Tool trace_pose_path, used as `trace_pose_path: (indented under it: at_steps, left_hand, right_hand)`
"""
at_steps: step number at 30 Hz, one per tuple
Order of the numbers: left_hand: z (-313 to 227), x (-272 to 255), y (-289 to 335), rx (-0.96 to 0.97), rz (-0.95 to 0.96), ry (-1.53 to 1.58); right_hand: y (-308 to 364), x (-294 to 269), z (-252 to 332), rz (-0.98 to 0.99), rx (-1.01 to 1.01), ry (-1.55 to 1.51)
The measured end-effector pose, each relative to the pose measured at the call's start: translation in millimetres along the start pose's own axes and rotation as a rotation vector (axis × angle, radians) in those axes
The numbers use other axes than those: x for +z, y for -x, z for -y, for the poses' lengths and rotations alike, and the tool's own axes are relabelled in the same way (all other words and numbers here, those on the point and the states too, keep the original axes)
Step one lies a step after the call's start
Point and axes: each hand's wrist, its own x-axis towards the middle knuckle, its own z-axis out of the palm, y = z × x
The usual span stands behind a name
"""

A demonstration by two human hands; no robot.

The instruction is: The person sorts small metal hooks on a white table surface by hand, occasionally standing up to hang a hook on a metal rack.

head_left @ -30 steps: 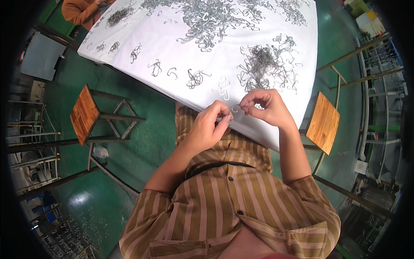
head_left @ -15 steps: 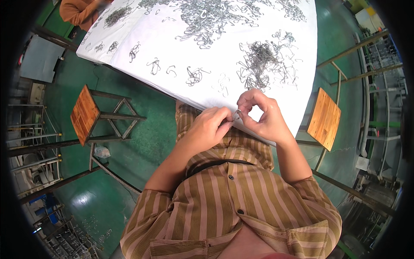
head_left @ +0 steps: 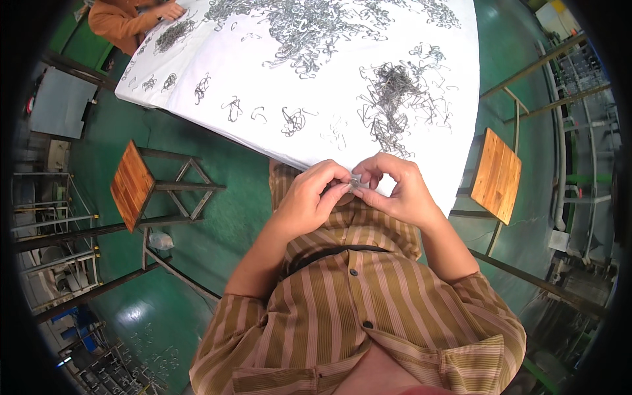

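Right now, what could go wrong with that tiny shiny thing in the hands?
The small metal piece is pinched between the left hand and right hand by the near edge of the white table, so it might slip and drop onto the green floor. The right hand is also close to the tangled wire hooks, so it could bump some.

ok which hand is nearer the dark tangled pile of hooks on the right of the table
Right. The right hand is just below the pile of hooks in the picture; the left hand is farther off, below and left of it.
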Motion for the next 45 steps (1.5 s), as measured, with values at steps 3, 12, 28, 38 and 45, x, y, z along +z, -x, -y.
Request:
trace_pose_path:
  at_steps: [3,12,28,38,45]
  left_hand:
    - [3,0,-1,0.015,-0.007,0.010]
    - [25,-10,-39,-0.041,0.067,0.110]
    - [94,8,-134,0.575,0.268,-1.164]
    - [67,-20,-121,-0.170,0.139,-0.292]
    - [11,-16,-60,-0.132,0.073,0.398]
  right_hand:
    - [8,4,-11,-0.015,0.078,-0.038]
    - [17,1,-15,-0.129,0.063,0.033]
    - [28,3,-17,-0.161,0.044,-0.005]
    - [21,5,-21,-0.216,0.051,0.009]
    - [15,10,-22,-0.296,0.069,0.033]
